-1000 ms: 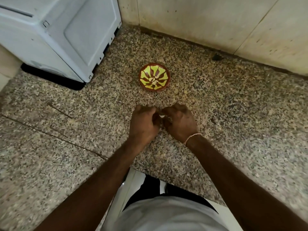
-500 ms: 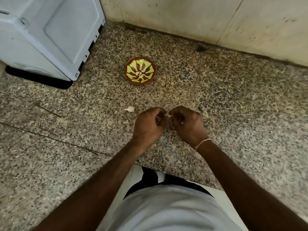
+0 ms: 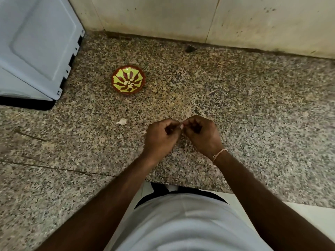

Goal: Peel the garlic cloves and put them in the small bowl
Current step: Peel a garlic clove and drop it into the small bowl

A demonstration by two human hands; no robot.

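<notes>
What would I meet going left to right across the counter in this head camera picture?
White appliance → small bowl → loose garlic piece → left hand → garlic clove pinched between both hands → right hand.

Dim, warm light; edges bowed (wide-angle), perhaps slight blur.

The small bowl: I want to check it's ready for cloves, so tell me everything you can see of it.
The small bowl is round and shallow, with a reddish-brown rim and a yellow-green inside painted with dark red radiating strokes; it looks glazed. It sits upright on the speckled stone counter, beyond and left of both hands, right of the white appliance. A few pale pieces, probably peeled cloves, lie at its centre. Nothing else touches it.
</notes>
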